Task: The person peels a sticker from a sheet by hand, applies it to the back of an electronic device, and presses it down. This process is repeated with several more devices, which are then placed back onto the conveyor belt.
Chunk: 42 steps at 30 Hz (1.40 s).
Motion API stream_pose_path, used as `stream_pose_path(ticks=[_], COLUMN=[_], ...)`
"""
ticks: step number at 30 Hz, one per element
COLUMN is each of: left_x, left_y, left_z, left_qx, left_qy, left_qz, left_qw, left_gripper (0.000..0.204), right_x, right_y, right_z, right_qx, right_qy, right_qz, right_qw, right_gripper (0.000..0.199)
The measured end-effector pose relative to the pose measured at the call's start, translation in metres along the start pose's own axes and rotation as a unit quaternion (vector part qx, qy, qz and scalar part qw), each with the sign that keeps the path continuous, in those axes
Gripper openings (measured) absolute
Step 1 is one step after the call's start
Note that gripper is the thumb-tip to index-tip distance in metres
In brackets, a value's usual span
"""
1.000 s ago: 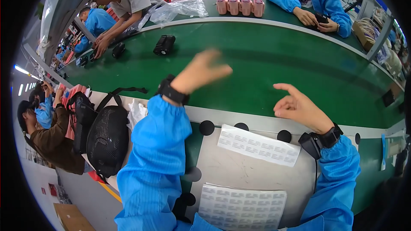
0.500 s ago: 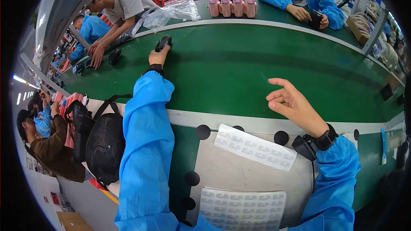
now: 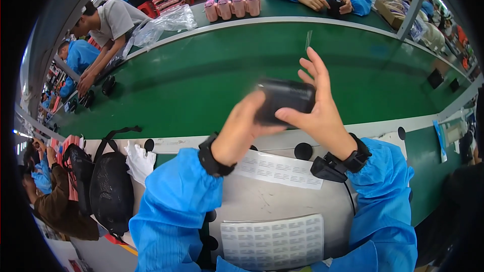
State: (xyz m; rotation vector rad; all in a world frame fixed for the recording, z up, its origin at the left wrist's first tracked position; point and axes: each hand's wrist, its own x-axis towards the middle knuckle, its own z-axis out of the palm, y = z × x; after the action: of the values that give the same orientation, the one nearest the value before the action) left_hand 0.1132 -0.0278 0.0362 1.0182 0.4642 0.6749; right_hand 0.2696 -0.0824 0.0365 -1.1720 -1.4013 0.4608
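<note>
A small black box-shaped device [image 3: 285, 98] is held in front of me above the near edge of the green conveyor belt [image 3: 201, 85]. My left hand [image 3: 244, 130] grips its lower left side. My right hand [image 3: 315, 107] holds its right side, thumb underneath and fingers spread upward behind it. A thin clear strip [image 3: 308, 39] sticks up above my right fingertips. Both arms wear blue sleeves and black wrist straps.
Two white label sheets [image 3: 276, 168] [image 3: 272, 242] lie on the grey work surface below my hands. A black bag [image 3: 103, 186] sits at the left. Pink containers [image 3: 232, 6] and a clear plastic bag [image 3: 164, 22] stand across the belt, where other people in blue work.
My left hand picked the black device off the far left of the belt and brought it back. My right hand closed in on it, so both hands now hold it.
</note>
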Motion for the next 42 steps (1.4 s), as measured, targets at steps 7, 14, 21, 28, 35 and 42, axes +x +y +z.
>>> stream_pose_path(ticks=[7, 14, 21, 28, 35, 42], left_x=[-0.009, -0.014, -0.018, -0.018, -0.017, -0.016], left_y=[0.002, 0.007, 0.008, 0.004, 0.004, 0.004], left_z=[0.012, 0.007, 0.003, 0.005, 0.007, 0.008], left_qx=[0.078, 0.027, 0.017, 0.024, 0.033, 0.046], left_qy=[0.012, 0.024, 0.037, 0.033, 0.042, 0.052], left_qz=[-0.019, 0.03, 0.067, 0.084, 0.093, 0.1], left_qw=[0.997, 0.999, 0.997, 0.996, 0.994, 0.993], left_gripper=[0.045, 0.044, 0.046, 0.06, 0.065, 0.064], right_x=[0.003, 0.004, 0.001, -0.001, -0.002, -0.002], right_y=[-0.002, -0.012, -0.033, -0.026, -0.026, -0.026], right_z=[-0.014, -0.015, -0.018, -0.014, -0.015, -0.014], right_qx=[0.215, 0.194, 0.224, 0.136, 0.116, 0.093], right_qy=[-0.061, 0.018, -0.091, -0.083, -0.092, -0.089], right_qz=[0.093, 0.034, 0.155, 0.108, 0.1, 0.097], right_qw=[0.97, 0.98, 0.958, 0.981, 0.984, 0.987], right_gripper=[0.069, 0.03, 0.006, 0.006, 0.005, 0.005])
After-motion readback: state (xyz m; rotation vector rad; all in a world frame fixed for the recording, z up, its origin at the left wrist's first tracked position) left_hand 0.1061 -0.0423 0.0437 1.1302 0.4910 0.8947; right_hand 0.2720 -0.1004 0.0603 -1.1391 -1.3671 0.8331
